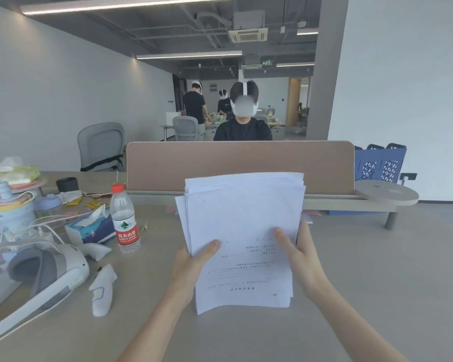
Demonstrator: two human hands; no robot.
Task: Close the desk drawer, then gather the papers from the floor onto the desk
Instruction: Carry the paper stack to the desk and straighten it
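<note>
A thick stack of white printed papers (pixel 242 231) stands nearly upright over the beige desk (pixel 364 283), its lower edge close to the desktop. My left hand (pixel 191 262) grips the stack's left edge, thumb on the front sheet. My right hand (pixel 301 253) grips the right edge the same way. The sheets are slightly fanned at the top. The desk drawer and the floor are out of view.
A water bottle (pixel 124 218) with a red cap stands left of the papers, beside a tissue box (pixel 89 227), a white headset (pixel 45 273) and a controller (pixel 102 291). A brown divider panel (pixel 241 158) closes the desk's far edge; a person sits behind it.
</note>
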